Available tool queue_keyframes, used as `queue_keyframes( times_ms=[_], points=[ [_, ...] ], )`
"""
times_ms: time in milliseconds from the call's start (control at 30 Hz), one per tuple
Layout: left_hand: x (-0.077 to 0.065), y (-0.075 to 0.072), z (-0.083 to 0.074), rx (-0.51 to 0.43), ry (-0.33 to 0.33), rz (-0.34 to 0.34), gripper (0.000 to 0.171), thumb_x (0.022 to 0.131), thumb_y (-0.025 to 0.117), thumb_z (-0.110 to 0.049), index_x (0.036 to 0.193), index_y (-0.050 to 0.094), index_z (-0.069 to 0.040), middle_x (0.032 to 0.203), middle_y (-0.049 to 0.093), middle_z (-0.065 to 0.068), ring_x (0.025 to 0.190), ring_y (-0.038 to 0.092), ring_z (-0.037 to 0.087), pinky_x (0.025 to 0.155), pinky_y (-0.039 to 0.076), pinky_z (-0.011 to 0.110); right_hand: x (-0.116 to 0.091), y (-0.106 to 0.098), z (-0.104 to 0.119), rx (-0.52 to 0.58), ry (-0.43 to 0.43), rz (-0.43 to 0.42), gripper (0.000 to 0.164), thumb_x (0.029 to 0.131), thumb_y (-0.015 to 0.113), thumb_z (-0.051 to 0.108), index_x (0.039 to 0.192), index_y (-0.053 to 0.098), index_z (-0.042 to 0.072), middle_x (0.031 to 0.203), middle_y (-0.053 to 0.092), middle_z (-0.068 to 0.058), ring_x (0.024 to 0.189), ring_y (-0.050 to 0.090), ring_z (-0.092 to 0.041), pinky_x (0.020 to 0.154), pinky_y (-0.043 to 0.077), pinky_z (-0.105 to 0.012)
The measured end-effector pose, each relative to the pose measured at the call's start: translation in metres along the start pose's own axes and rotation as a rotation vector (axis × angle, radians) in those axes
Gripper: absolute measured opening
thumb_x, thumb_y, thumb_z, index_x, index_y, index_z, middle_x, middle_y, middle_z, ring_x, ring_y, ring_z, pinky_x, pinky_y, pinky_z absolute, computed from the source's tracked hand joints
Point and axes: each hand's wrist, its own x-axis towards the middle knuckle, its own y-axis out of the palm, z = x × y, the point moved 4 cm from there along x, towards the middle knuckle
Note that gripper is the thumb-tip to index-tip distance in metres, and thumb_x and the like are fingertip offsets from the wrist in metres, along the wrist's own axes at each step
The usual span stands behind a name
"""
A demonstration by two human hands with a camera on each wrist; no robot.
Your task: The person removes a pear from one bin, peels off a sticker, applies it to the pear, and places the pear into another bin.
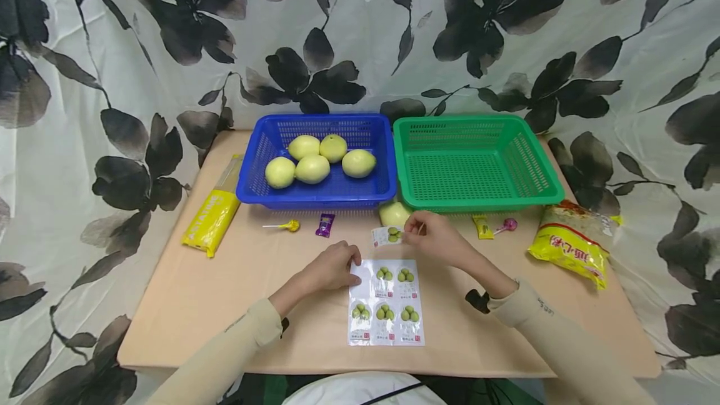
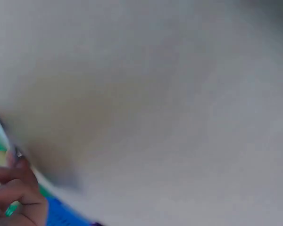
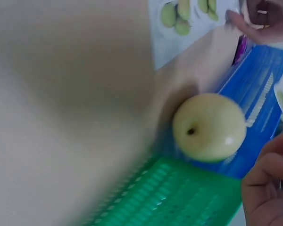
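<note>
The left hand (image 1: 333, 265) pinches the edge of the label sheet (image 1: 385, 324) and the right hand (image 1: 435, 237) pinches 1 detached label (image 1: 385, 237) near the loose fruit (image 1: 395, 213); the label could crease if its presumably adhesive back folds, and a bump could roll the fruit.

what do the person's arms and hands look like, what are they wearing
The left hand and right hand are ungloved. Both arms wear long cream fabric sleeves, each with small dark markings near the cuff, too small to read. A small black object shows at each wrist.
</note>
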Motion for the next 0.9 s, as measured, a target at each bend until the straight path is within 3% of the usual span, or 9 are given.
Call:
queue_keyframes(
  times_ms=[100,200,267,333,433,500,700,900],
  points=[
    [-0.007,-0.009,-0.008,0.081,-0.068,-0.045,0.024,0.088,0.083,-0.025,0.104,0.07,-0.012,0.099,0.056,0.007,0.077,0.052,0.02,0.064,0.046,0.036,-0.001,-0.007,-0.014,0.092,0.1,-0.063,0.011,0.096,0.07,0.014,0.099,0.067,0.004,0.09,0.065,-0.009,0.078,0.059,-0.019,0.068,0.049,-0.027],
    [-0.007,-0.025,-0.02,0.121,-0.078,-0.161,0.021,0.092,0.079,-0.031,0.106,0.071,-0.018,0.107,0.056,0.008,0.074,0.054,0.021,0.057,0.046,0.036,0.0,-0.01,-0.023,0.151,0.162,-0.098,0.016,0.098,0.068,0.016,0.103,0.067,0.001,0.093,0.066,-0.013,0.075,0.061,-0.02,0.064,0.048,-0.027],
    [-0.002,-0.036,-0.03,0.071,-0.003,-0.255,0.017,0.096,0.075,-0.029,0.108,0.073,-0.017,0.109,0.059,0.007,0.076,0.056,0.019,0.059,0.048,0.034,0.0,-0.01,-0.027,0.167,0.194,-0.114,0.018,0.099,0.068,0.018,0.103,0.067,0.001,0.095,0.067,-0.014,0.075,0.062,-0.024,0.064,0.048,-0.028],
    [0.006,-0.043,-0.04,-0.008,0.126,-0.335,0.014,0.099,0.072,-0.024,0.109,0.075,-0.015,0.107,0.064,0.005,0.077,0.057,0.017,0.061,0.049,0.031,0.001,-0.009,-0.03,0.183,0.217,-0.124,0.019,0.1,0.068,0.02,0.104,0.068,0.001,0.096,0.067,-0.017,0.076,0.063,-0.028,0.063,0.047,-0.029],
    [0.023,-0.044,-0.049,-0.127,0.283,-0.39,0.014,0.101,0.069,-0.016,0.111,0.077,-0.01,0.1,0.068,0.003,0.075,0.057,0.012,0.066,0.05,0.025,0.002,-0.008,-0.034,0.199,0.239,-0.145,0.02,0.1,0.067,0.02,0.103,0.069,0.0,0.094,0.067,-0.02,0.075,0.064,-0.034,0.061,0.045,-0.029],
    [0.033,-0.041,-0.05,-0.165,0.32,-0.41,0.015,0.1,0.07,-0.015,0.111,0.078,-0.008,0.097,0.069,0.003,0.072,0.056,0.009,0.064,0.05,0.022,0.003,-0.008,-0.036,0.214,0.247,-0.165,0.02,0.1,0.068,0.019,0.103,0.069,-0.001,0.093,0.067,-0.022,0.073,0.063,-0.034,0.06,0.044,-0.029],
    [0.057,-0.028,-0.043,-0.217,0.215,-0.439,0.016,0.099,0.072,-0.017,0.112,0.077,-0.009,0.092,0.072,0.005,0.075,0.062,0.01,0.067,0.052,0.022,0.004,-0.004,-0.038,0.25,0.267,-0.212,0.02,0.098,0.07,0.016,0.101,0.072,-0.003,0.081,0.067,-0.015,0.068,0.062,-0.03,0.057,0.044,-0.027],
    [0.066,-0.02,-0.035,-0.221,0.173,-0.426,0.019,0.099,0.073,-0.022,0.115,0.076,-0.012,0.093,0.072,0.004,0.08,0.063,0.012,0.072,0.053,0.025,0.005,0.002,-0.045,0.286,0.298,-0.22,0.023,0.099,0.069,0.018,0.104,0.072,-0.004,0.081,0.067,-0.016,0.069,0.062,-0.028,0.06,0.045,-0.027]
  ],
)
